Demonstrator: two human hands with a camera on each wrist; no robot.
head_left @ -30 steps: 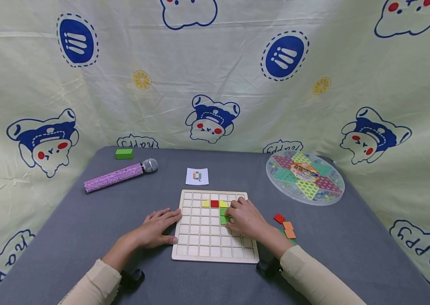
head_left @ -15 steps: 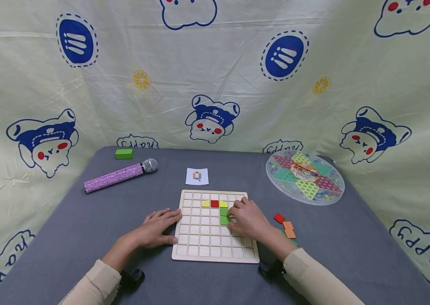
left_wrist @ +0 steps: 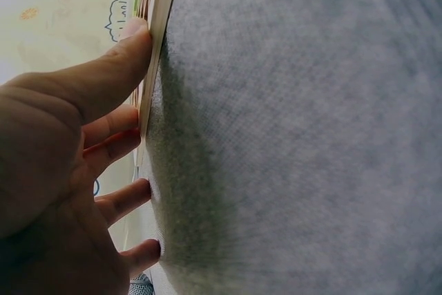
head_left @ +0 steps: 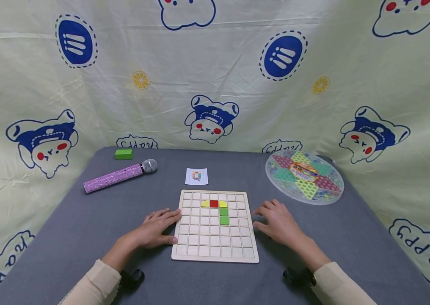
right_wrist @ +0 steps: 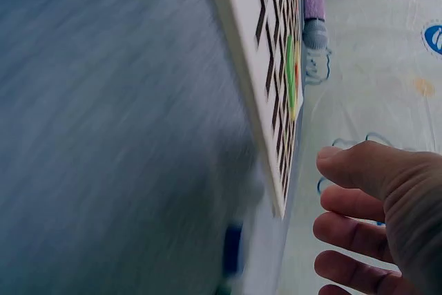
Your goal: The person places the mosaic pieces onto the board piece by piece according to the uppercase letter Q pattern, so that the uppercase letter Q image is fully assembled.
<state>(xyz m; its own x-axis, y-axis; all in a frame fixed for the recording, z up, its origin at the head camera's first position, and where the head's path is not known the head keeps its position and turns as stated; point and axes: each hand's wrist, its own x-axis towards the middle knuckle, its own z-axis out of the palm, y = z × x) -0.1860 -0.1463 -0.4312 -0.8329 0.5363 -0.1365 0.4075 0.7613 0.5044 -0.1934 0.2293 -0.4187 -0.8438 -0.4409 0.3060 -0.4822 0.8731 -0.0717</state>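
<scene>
A pale wooden grid board (head_left: 199,250) lies flat on the grey table. Set in its cells are a red tile (head_left: 214,203) between two yellow tiles, and two green tiles (head_left: 224,216) stacked below the right yellow one. My left hand (head_left: 155,228) rests against the board's left edge, its thumb (left_wrist: 128,60) touching the rim. Just off the right edge hovers my right hand (head_left: 281,224), fingers loosely bent with nothing between them. The loose tiles seen earlier on that side are hidden by it in the head view; a blurred dark blue piece (right_wrist: 233,248) shows below it.
Behind the board lies a small printed card (head_left: 197,176). A purple glittery microphone (head_left: 117,176) and a green block (head_left: 124,154) occupy the back left. At the back right sits a round, clear game case (head_left: 305,178) with a star pattern. A printed cloth hangs behind the table.
My right hand has left the green tiles and moved right, off the board, over where the loose red and orange tiles lay. My left hand and the board stay put.
</scene>
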